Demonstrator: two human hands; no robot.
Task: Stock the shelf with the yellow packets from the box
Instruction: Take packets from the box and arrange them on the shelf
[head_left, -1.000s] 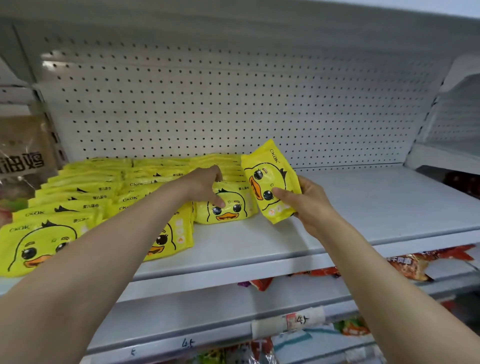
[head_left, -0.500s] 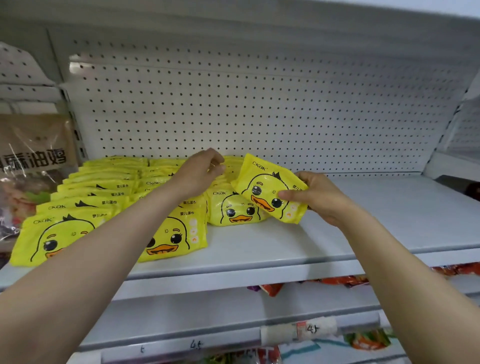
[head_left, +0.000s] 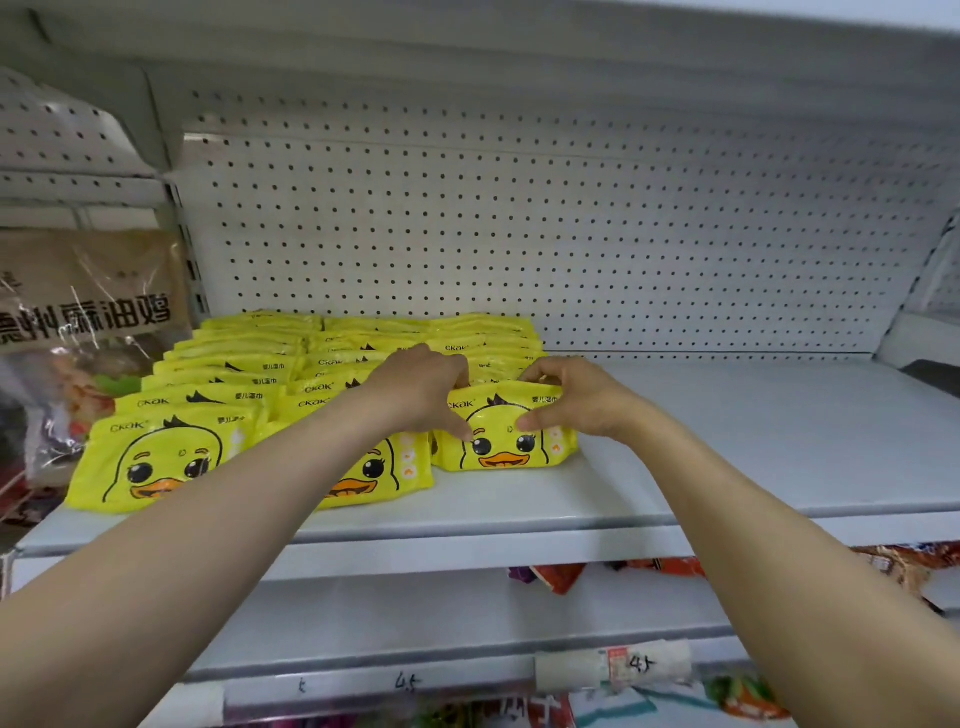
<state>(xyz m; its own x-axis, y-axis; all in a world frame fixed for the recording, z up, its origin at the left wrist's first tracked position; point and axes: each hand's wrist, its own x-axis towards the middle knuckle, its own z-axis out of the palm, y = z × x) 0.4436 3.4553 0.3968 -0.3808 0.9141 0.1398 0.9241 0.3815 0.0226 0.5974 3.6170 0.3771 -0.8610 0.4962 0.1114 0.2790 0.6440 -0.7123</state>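
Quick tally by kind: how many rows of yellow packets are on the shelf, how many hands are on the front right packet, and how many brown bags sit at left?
Packet rows: 3
Hands on the front right packet, left hand and right hand: 2
Brown bags: 1
Total: 6

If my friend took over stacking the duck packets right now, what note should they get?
Left hand: fingers over the top edge and thumb on the face of the front yellow duck packet in the right-hand row.
Right hand: pinches the same packet's other top corner, thumb on its face.
That packet rests on the white shelf, leaning back on its row.
Done: three rows of yellow packets fill the shelf's left part, beside a brown bag in the next bay.
Left: let go, then fill the bare right part. The box is out of view, so the number remaining is unknown.
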